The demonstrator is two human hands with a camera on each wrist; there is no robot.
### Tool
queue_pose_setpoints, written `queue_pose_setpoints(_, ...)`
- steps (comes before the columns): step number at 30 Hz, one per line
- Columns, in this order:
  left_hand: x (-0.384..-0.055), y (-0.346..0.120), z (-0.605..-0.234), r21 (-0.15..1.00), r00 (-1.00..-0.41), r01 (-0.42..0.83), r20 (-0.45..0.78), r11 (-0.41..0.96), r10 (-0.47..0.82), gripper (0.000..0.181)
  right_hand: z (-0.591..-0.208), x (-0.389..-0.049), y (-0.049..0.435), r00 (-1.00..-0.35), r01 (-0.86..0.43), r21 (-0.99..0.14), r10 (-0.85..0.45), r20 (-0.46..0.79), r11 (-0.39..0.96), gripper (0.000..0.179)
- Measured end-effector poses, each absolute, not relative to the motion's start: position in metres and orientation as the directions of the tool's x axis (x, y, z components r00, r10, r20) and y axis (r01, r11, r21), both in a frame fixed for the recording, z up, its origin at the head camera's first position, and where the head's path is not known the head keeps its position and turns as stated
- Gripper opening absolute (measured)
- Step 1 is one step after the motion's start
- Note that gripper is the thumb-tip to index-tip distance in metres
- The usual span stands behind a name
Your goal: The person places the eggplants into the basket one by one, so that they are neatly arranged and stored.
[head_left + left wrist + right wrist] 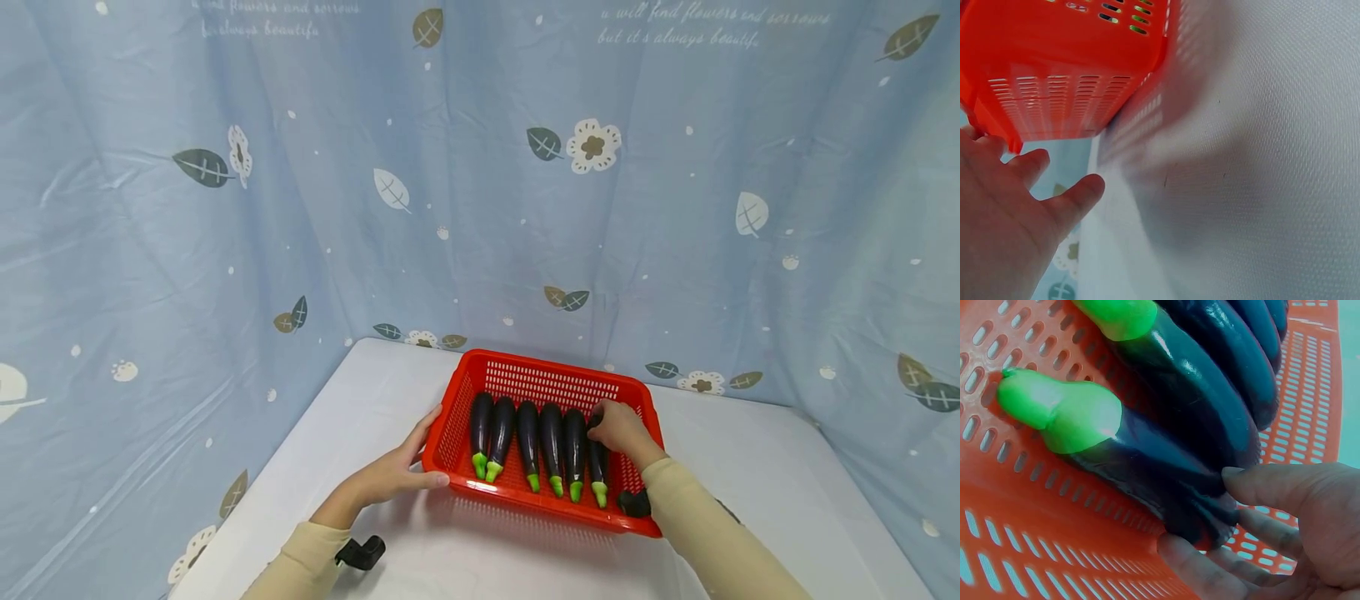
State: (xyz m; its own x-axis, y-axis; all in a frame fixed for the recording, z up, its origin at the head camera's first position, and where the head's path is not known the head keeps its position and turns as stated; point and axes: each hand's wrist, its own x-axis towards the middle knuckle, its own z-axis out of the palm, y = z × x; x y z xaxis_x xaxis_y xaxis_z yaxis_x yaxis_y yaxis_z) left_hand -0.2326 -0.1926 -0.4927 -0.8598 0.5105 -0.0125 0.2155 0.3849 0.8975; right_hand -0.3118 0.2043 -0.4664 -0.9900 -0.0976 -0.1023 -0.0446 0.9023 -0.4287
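Note:
Several dark purple eggplants (528, 433) with green stem ends lie side by side in a red plastic basket (543, 512). My right hand (621, 429) is inside the basket at its right side. In the right wrist view, thumb and fingers hold the rounded far end of the rightmost eggplant (1141, 459), whose green cap (1085, 415) points away from the hand. At the basket's left near corner is my left hand (390, 475), fingers along the left rim and thumb at the front rim. The left wrist view shows its fingers (1075, 197) spread and fairly straight.
The basket stands on a white-covered table (360, 392), angled slightly. A blue curtain (480, 208) with leaf and flower prints hangs behind and at both sides. Black devices show by the left wrist (362, 552) and right wrist (634, 502).

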Motion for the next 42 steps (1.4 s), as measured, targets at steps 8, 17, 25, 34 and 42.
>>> queue_pose_setpoints(8, -0.232, -0.192, -0.492, 0.896, -0.861, 0.219, -0.008, 0.386, 0.509, 0.106, -0.459, -0.310, 0.203, -0.991, -0.030, -0.416, -0.082, -0.107, 0.909, 0.040)
queue_pose_setpoints(17, -0.232, -0.193, -0.494, 0.898, -0.862, 0.209, -0.018, 0.386, 0.507, 0.106, -0.450, -0.307, 0.203, -0.991, -0.020, -0.427, -0.075, -0.111, 0.904, 0.041)
queue_pose_setpoints(25, -0.232, -0.192, -0.493, 0.899, -0.862, 0.208, -0.017, 0.385, 0.506, 0.106, -0.437, -0.300, 0.208, -0.991, -0.058, -0.482, -0.108, -0.076, 0.874, 0.039)
queue_pose_setpoints(34, -0.233, -0.193, -0.492, 0.902, -0.858, 0.213, -0.012, 0.376, 0.513, 0.106, -0.427, -0.290, 0.222, -0.992, -0.061, -0.573, -0.114, -0.056, 0.817, 0.037)
queue_pose_setpoints(42, -0.232, -0.192, -0.489, 0.899, -0.861, 0.198, -0.031, 0.390, 0.507, 0.107, -0.417, -0.279, 0.239, -0.994, -0.017, -0.701, -0.088, -0.066, 0.713, 0.040)
